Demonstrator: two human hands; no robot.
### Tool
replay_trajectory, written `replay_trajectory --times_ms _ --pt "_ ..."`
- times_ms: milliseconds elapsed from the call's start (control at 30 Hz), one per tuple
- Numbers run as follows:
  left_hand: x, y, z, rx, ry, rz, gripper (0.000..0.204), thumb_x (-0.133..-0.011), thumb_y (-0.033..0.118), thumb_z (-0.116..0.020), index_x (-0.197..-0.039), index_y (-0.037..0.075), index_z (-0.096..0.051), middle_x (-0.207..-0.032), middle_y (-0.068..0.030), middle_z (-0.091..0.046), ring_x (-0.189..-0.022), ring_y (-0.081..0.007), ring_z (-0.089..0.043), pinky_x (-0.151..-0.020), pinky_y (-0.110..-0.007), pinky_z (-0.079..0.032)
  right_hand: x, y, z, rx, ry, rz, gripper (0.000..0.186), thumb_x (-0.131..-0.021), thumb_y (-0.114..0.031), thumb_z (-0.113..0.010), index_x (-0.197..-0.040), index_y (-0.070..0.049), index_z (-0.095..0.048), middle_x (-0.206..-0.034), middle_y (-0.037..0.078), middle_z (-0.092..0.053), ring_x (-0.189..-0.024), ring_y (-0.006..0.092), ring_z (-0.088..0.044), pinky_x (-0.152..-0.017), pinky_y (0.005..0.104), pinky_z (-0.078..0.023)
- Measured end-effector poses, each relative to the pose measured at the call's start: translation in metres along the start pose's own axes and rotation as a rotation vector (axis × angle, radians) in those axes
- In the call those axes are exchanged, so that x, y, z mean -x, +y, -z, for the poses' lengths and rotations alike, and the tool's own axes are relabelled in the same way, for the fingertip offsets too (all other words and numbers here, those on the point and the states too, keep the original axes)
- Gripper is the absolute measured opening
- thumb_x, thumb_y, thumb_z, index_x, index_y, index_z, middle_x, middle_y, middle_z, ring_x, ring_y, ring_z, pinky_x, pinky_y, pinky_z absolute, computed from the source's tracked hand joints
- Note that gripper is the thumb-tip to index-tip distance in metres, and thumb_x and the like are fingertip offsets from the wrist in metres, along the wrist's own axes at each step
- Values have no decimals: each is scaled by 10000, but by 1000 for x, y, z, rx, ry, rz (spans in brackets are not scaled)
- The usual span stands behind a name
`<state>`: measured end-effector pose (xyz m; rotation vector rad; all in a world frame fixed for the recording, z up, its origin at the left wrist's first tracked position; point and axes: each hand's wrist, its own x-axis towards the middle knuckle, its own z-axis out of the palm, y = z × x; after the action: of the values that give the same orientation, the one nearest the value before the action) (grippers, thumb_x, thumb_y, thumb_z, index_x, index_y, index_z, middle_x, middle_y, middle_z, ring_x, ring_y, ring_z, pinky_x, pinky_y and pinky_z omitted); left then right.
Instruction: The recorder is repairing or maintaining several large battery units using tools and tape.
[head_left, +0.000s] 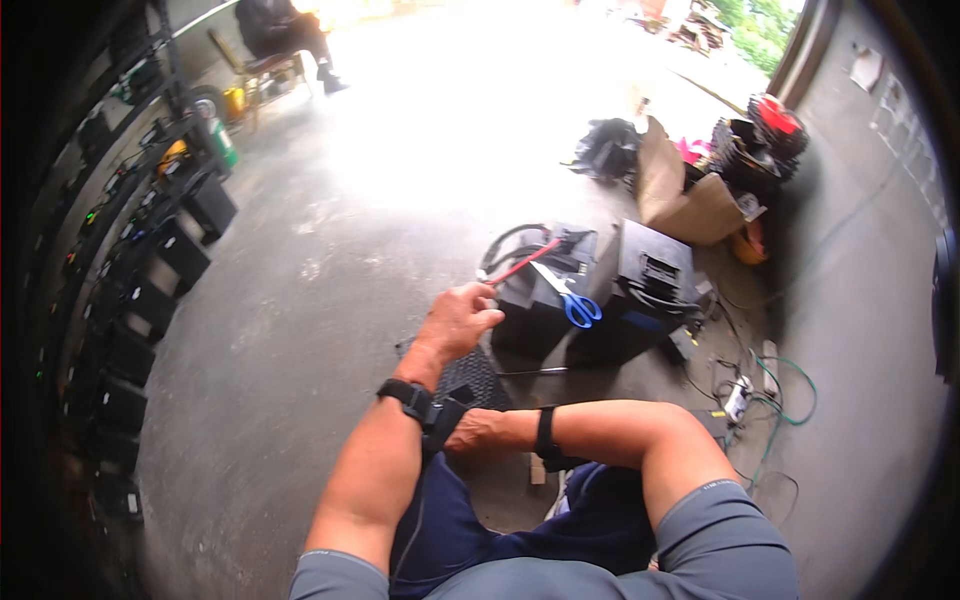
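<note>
My left hand (463, 318) reaches forward with its fingers bent together at the near end of a thin, straight red piece (524, 262), either a cable or a rod. That piece slants over a black box (530, 315) with thick black cables (513, 236) looping from its top. Scissors (574, 303) with blue handles lie on the box, just right of my left hand. Lower down, my right hand (473, 432) is bent inward beside a black textured mat or panel (474, 382); the left wrist's strap partly covers it, and its fingers are hidden.
Another black box (645, 285) stands to the right, with cords and a green cable (812, 400) on the floor beyond. Cardboard (685, 195) and a black bag (607, 150) lie farther back. Shelving with black units (150, 305) lines the left; a person (283, 30) sits far left.
</note>
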<state>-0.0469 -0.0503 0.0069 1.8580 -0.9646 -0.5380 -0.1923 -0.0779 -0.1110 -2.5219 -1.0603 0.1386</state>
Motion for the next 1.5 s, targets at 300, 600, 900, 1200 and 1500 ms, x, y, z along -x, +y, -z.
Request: replay_trajectory --times_ms 300,600,900,1200,1500 --pt "-5 6 -3 -34 -48 -25 381 -818 183 -740 -1138 -7 -658 -923 -141 -721 -823 -196 -687 -739 -320 -552 -6 -5 -4 32 -40 -110 129 -863 -116 -540 -919 0 -527 -903 217 -631 -759 384 -679 -619 474 -533" --pt "3 6 -4 12 -41 -7 383 -805 196 -746 -1127 3 -671 -908 -145 -726 -826 -231 -703 -777 -343 -550 -18 -5 -19 44 297 -51 151 -825 -80 -548 -936 1 -611 -858 151 -683 -769 364 -689 -668 455 -557" --pt "-10 7 -4 -117 -30 -159 286 -796 196 -732 -986 -10 -674 -751 -83 -659 -688 -155 -586 -655 -317 -498 -2 17 -59 299 101 -44 213 -678 -150 -716 -878 -132 -645 -778 27 -669 -695 226 -700 -478 404 -538" --pt "-11 4 2 -184 51 -163 388 -842 283 -741 -1126 23 -693 -897 -118 -723 -808 -203 -679 -750 -318 -542 5 -8 8 -39 -20 -163 223 -836 -136 -588 -1036 -37 -584 -921 184 -685 -890 355 -689 -738 450 -559" --pt "-10 2 2 -186 48 -152 403 -845 294 -747 -1141 27 -689 -930 -131 -732 -837 -209 -692 -770 -323 -552 -9 -19 20 78 -91 -190 235 -857 -246 -648 -977 -46 -623 -856 144 -686 -825 330 -700 -689 430 -559"
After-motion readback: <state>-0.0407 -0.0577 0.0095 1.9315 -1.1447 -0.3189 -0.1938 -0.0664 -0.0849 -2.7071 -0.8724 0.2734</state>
